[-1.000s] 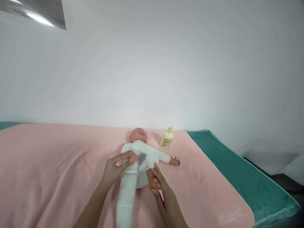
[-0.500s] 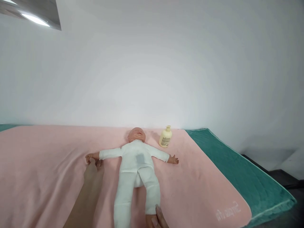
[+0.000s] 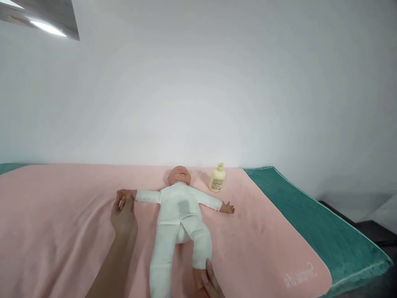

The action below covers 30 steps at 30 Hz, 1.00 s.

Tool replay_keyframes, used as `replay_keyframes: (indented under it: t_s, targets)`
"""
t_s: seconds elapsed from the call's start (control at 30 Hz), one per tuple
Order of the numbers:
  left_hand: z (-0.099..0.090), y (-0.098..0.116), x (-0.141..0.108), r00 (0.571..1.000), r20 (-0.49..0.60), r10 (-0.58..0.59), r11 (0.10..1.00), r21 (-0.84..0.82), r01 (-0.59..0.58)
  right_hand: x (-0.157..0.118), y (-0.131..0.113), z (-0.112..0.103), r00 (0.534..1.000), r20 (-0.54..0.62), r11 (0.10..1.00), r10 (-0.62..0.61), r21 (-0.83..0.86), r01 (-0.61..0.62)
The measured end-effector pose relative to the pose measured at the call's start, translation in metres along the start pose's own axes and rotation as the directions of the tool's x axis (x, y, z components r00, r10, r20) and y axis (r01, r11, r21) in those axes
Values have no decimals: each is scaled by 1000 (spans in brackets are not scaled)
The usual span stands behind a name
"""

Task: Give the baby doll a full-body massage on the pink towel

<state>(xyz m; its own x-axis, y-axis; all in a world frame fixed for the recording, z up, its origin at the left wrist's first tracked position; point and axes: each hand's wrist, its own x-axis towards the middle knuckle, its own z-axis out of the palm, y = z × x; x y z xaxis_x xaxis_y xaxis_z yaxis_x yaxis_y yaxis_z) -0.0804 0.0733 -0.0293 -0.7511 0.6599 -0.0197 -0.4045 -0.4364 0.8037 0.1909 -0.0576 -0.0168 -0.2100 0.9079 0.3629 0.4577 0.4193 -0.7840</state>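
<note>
A baby doll (image 3: pixel 179 205) with a white cloth body lies on its back on a pink blanket (image 3: pixel 263 244). Its head points to the wall, and a grey patch marks its belly. At the doll's hand on the left side of the view, my left hand (image 3: pixel 124 213) is closed, thumb and fingers holding it. My right hand (image 3: pixel 212 283), cut off by the bottom edge, grips the doll's lower leg on the right, near the ankle. The doll's other arm lies stretched out to the right.
A pale yellow pump bottle (image 3: pixel 217 179) stands upright right of the doll's head. Beneath the blanket a green cover (image 3: pixel 297 207) shows at the right. Behind rises a white wall (image 3: pixel 198 82). Dark furniture (image 3: pixel 372 231) sits at the far right.
My left hand has moved up and slightly right, shifting the doll's hand with it. My right hand has raised the doll's lower leg slightly, so the knee bends more.
</note>
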Motion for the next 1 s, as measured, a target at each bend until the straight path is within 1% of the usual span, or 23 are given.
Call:
replay_keyframes:
  t_s: [0.07, 0.17, 0.23, 0.3, 0.33, 0.37, 0.4, 0.43, 0.47, 0.53, 0.6, 0.63, 0.67, 0.7, 0.73, 0.77, 0.8, 0.83, 0.87, 0.9, 0.93, 0.97, 1.0]
  targets:
    - [9, 3, -8, 999, -4, 49, 999, 2, -49, -2, 3, -3, 1000, 13, 1000, 0, 6, -1]
    - [22, 9, -25, 991, 54, 120, 992, 31, -122, -5, 6, -9, 999, 38, 1000, -3, 9, 2]
    - [27, 11, -39, 979, 138, 151, 983, 80, -163, -2, 4, -13, 999, 53, 1000, 10, -2, -10]
    - [28, 11, -50, 957, 243, 159, 962, 180, -205, 8, -1, -17, 997, 73, 999, 33, -22, -32]
    - [28, 10, -55, 938, 308, 159, 940, 244, -240, 14, -4, -19, 996, 84, 999, 39, -30, -36]
    - [27, 9, -57, 907, 392, 156, 906, 309, -289, 20, -7, -21, 995, 94, 999, 38, -31, -35]
    - [26, 8, -59, 862, 484, 150, 864, 360, -353, 27, -9, -23, 994, 101, 999, 31, -26, -28]
    - [24, 6, -59, 801, 580, 148, 817, 385, -429, 34, -12, -25, 994, 104, 1000, 21, -16, -20]
    - [23, 4, -58, 723, 675, 150, 771, 378, -512, 40, -14, -27, 994, 107, 1000, 17, 0, -17]
    - [22, 1, -55, 545, 820, 172, 687, 296, -663, 49, -15, -30, 994, 110, 999, 27, 31, -31]
    - [22, -1, -52, 381, 903, 200, 602, 194, -775, 55, -15, -31, 993, 113, 997, 46, 51, -52]
    - [22, -1, -52, 315, 928, 198, 561, 156, -813, 57, -15, -32, 992, 114, 997, 54, 57, -60]
    - [22, -1, -51, 262, 947, 187, 528, 128, -840, 58, -14, -32, 992, 112, 996, 59, 62, -67]
    - [23, 0, -51, 220, 960, 174, 501, 106, -859, 58, -14, -31, 992, 110, 995, 63, 67, -71]
    - [23, 0, -52, 189, 968, 166, 480, 88, -873, 58, -13, -30, 992, 108, 995, 65, 73, -73]
    - [23, 0, -52, 170, 972, 162, 468, 76, -880, 58, -12, -29, 992, 105, 994, 65, 79, -73]
    - [23, 1, -53, 164, 973, 161, 466, 72, -882, 57, -11, -28, 993, 103, 994, 66, 83, -75]
    - [23, 1, -53, 171, 972, 160, 475, 76, -877, 56, -10, -27, 993, 98, 994, 68, 84, -76]
    - [23, 1, -53, 191, 969, 156, 496, 90, -863, 55, -9, -27, 993, 92, 994, 68, 80, -76]
    - [22, 2, -53, 226, 963, 147, 530, 116, -840, 53, -9, -26, 994, 86, 995, 67, 72, -73]
    - [21, 2, -53, 280, 951, 134, 576, 155, -803, 50, -8, -26, 995, 79, 996, 64, 60, -69]
    - [21, 3, -52, 358, 927, 116, 627, 211, -750, 47, -8, -26, 996, 73, 997, 60, 45, -63]
    - [20, 4, -50, 456, 885, 93, 677, 279, -681, 43, -9, -26, 996, 68, 998, 52, 27, -54]
